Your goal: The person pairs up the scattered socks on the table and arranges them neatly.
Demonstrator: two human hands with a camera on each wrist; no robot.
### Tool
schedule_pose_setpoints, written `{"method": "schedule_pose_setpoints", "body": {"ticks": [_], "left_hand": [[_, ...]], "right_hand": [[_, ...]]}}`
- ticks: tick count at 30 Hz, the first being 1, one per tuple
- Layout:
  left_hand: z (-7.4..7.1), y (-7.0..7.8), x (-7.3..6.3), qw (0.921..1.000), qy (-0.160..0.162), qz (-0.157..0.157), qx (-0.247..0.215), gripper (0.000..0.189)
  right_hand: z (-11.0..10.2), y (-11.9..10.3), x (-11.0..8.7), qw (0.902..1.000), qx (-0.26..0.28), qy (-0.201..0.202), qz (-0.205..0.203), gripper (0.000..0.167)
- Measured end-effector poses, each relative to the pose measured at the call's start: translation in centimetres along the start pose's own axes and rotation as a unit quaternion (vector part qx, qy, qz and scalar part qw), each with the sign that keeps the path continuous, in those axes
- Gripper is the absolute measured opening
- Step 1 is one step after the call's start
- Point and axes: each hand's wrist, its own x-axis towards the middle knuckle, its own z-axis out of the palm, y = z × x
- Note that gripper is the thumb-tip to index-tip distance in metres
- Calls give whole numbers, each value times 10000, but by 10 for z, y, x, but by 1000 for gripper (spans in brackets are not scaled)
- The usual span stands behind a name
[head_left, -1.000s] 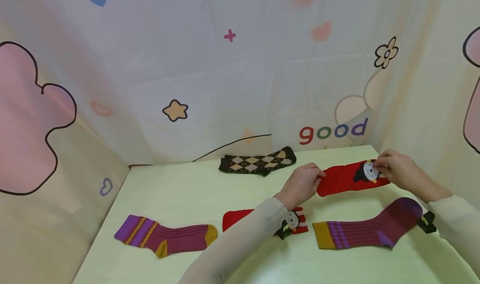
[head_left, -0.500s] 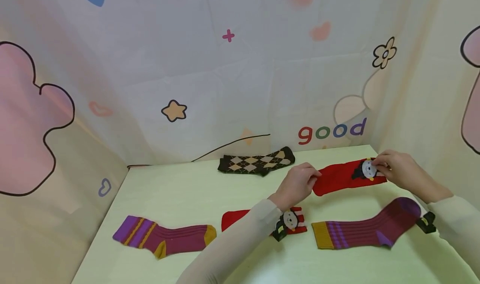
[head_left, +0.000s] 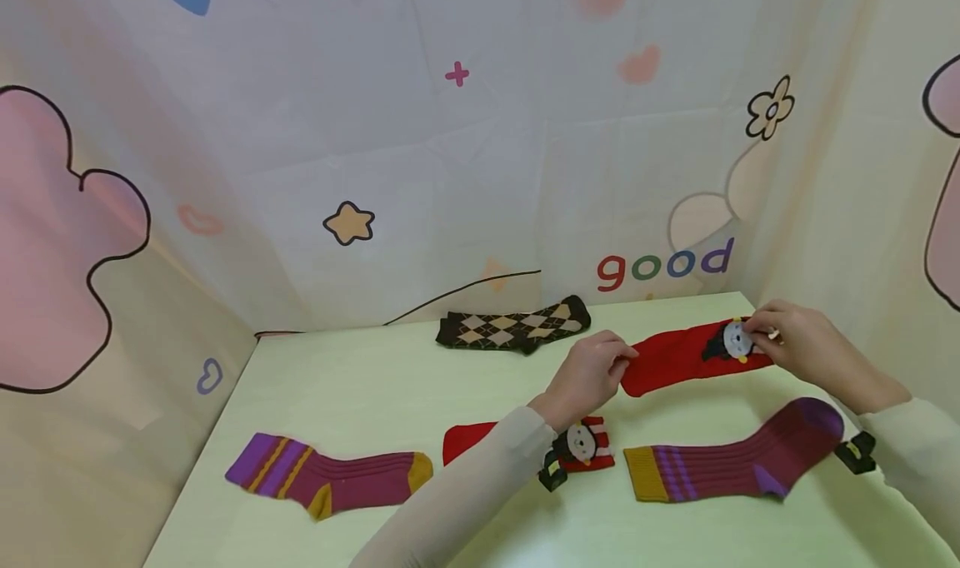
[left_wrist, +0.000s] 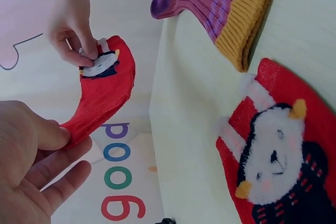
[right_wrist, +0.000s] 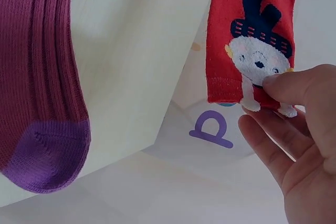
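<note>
In the head view a red sock [head_left: 675, 360] with a white animal face on it is stretched between both hands, above the table's back right part. My left hand [head_left: 587, 378] pinches its plain red end between thumb and fingers. At the other end, my right hand [head_left: 813, 347] pinches the sock beside the animal face; the right wrist view shows the thumb on the face. A matching red sock [head_left: 468, 443] lies on the table, partly hidden by my left forearm. Below the right hand lies a maroon and purple sock [head_left: 731, 464] with a mustard cuff.
Another maroon sock [head_left: 367, 478], with a purple and mustard striped cuff, lies at the left. A dark argyle sock [head_left: 510, 329] lies by the back edge of the pale green table [head_left: 322, 385]. A printed curtain [head_left: 450, 151] hangs behind and at the sides.
My left hand and its end of the held red sock have shifted slightly left. The right hand's grip stays much the same. The socks on the table have not moved.
</note>
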Motion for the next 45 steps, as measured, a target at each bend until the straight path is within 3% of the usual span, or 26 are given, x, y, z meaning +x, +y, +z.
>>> {"method": "schedule_pose_setpoints", "body": {"ticks": [14, 19, 28, 35, 45], "left_hand": [[-7, -10, -12, 9995, 219, 158, -148, 18], [-7, -16, -17, 9997, 190, 49, -145, 19], [-11, -26, -28, 9991, 347, -75, -249, 18], [-18, -36, -40, 9977, 427, -209, -490, 18], [-32, -47, -58, 9943, 822, -315, -593, 19]], "right_hand": [[1, -12, 0, 9993, -12, 217, -312, 19], [1, -18, 1, 9993, 73, 197, -310, 19], [7, -27, 4, 9953, -22, 544, -799, 25], [8, -38, 7, 9937, 58, 564, -971, 27], [14, -58, 15, 9849, 289, 870, -1469, 34]]}}
